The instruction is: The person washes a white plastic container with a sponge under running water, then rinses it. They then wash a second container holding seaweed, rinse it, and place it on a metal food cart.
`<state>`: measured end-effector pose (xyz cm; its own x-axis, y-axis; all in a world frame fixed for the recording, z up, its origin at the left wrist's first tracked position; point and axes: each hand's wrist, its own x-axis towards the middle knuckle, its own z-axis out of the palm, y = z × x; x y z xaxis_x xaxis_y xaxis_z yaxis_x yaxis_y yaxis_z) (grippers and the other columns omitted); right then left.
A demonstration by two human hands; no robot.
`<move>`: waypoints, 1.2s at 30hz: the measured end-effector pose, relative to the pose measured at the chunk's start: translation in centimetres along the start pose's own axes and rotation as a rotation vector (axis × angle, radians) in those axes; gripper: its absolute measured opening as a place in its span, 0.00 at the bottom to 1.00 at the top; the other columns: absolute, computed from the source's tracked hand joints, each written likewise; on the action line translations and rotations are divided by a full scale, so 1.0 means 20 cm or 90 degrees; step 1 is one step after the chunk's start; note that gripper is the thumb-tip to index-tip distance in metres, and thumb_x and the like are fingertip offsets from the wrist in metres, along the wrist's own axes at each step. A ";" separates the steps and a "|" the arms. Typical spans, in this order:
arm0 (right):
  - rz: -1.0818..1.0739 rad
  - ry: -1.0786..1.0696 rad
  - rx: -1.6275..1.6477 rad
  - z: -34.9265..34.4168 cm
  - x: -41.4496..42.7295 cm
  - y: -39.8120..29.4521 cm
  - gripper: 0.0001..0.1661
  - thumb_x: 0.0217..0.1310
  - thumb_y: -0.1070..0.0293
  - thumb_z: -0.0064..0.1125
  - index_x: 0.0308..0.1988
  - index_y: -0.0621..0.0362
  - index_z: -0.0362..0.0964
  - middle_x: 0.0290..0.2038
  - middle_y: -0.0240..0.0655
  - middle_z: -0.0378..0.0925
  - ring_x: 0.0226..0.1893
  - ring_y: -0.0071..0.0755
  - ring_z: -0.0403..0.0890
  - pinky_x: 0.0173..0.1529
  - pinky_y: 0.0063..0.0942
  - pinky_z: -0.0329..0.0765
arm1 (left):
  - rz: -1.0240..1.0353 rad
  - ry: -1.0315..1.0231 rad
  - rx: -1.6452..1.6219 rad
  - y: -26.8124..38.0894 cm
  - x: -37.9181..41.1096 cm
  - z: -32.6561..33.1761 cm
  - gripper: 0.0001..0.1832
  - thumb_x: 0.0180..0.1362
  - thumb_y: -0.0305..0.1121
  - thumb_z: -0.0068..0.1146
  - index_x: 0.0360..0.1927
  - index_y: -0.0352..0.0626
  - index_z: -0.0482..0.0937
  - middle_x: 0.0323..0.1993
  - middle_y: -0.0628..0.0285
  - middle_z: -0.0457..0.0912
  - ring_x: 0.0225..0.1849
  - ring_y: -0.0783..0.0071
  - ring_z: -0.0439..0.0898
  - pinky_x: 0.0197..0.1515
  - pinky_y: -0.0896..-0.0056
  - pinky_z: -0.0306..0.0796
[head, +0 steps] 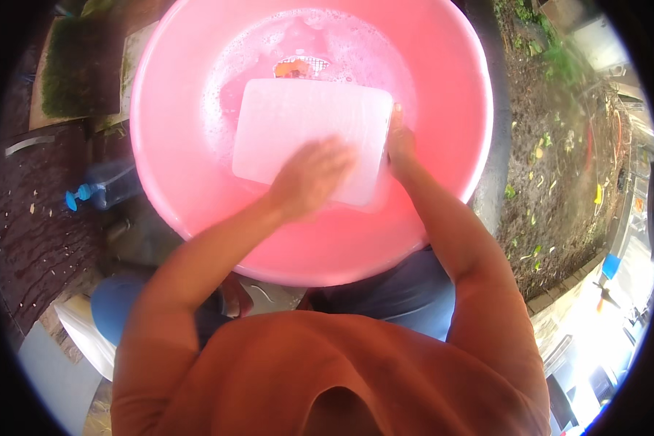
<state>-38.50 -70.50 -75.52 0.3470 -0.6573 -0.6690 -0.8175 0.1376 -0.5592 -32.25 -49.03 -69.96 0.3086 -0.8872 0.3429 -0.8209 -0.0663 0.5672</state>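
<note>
A pale, rounded-corner rectangular plastic panel [300, 117], perhaps a lid or a cutting board, is held tilted inside a large pink plastic tub [447, 109]. My right hand [401, 139] grips its right edge, with the thumb along the side. Across the panel's lower middle lies my left hand [316, 171], blurred and flat against the surface. Whatever may be under that palm is hidden. Sudsy water [354, 46] covers the tub's bottom. Beyond the panel's far edge, a small orange thing [292, 68] shows beside a white mesh piece [319, 65], both partly covered.
Left of the tub lies a clear plastic bottle [109, 185] with a blue pump top [78, 196]. Dark wet paving [43, 229] extends beyond it. Bare soil [556, 180] with scattered leaves is on the right. My jeans-clad knees [392, 294] flank the tub's near side.
</note>
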 end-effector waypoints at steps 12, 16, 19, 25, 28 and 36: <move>0.022 0.035 0.005 0.06 0.12 0.10 0.50 0.59 0.26 0.29 0.38 0.69 0.73 0.27 0.43 0.73 0.27 0.38 0.72 0.33 0.35 0.69 | -0.205 0.065 -0.040 -0.16 0.13 0.07 0.19 0.55 0.24 0.47 0.51 0.39 0.74 0.50 0.56 0.75 0.52 0.54 0.73 0.56 0.54 0.66; -0.019 -0.043 -0.002 0.03 0.13 0.10 0.55 0.58 0.26 0.29 0.41 0.77 0.71 0.34 0.55 0.75 0.33 0.47 0.77 0.40 0.40 0.72 | -0.091 0.094 0.020 0.18 0.16 0.14 0.21 0.53 0.25 0.49 0.53 0.43 0.74 0.54 0.57 0.73 0.57 0.55 0.70 0.59 0.51 0.63; 0.037 0.009 0.086 0.00 0.02 0.01 0.48 0.57 0.25 0.32 0.33 0.63 0.74 0.23 0.35 0.72 0.20 0.31 0.68 0.24 0.32 0.66 | -0.014 -0.002 -0.027 0.18 -0.03 0.03 0.19 0.54 0.28 0.48 0.52 0.44 0.75 0.57 0.57 0.71 0.60 0.54 0.68 0.60 0.50 0.60; 0.041 0.013 0.160 0.09 0.13 0.08 0.51 0.58 0.26 0.33 0.35 0.72 0.74 0.23 0.42 0.72 0.23 0.36 0.71 0.26 0.37 0.69 | -0.125 0.095 -0.084 0.10 0.14 0.14 0.17 0.53 0.24 0.50 0.48 0.40 0.77 0.54 0.55 0.73 0.59 0.51 0.67 0.61 0.51 0.59; 0.033 -0.011 0.174 0.07 0.18 0.15 0.50 0.57 0.26 0.34 0.33 0.70 0.73 0.22 0.40 0.70 0.21 0.35 0.70 0.24 0.36 0.67 | -0.050 0.073 -0.071 0.26 0.17 0.12 0.17 0.53 0.26 0.49 0.49 0.40 0.75 0.52 0.54 0.73 0.57 0.53 0.68 0.58 0.52 0.62; 0.006 0.007 0.188 0.06 0.13 0.09 0.47 0.56 0.26 0.37 0.25 0.66 0.70 0.16 0.34 0.64 0.13 0.30 0.63 0.18 0.34 0.60 | -0.464 0.119 0.188 -0.18 -0.28 0.06 0.26 0.58 0.31 0.49 0.61 0.41 0.63 0.64 0.46 0.60 0.65 0.44 0.57 0.62 0.48 0.56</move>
<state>-38.55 -71.13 -78.86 0.3336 -0.6632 -0.6700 -0.6504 0.3526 -0.6728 -31.58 -44.47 -74.86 0.8691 -0.4850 0.0975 -0.4673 -0.7401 0.4836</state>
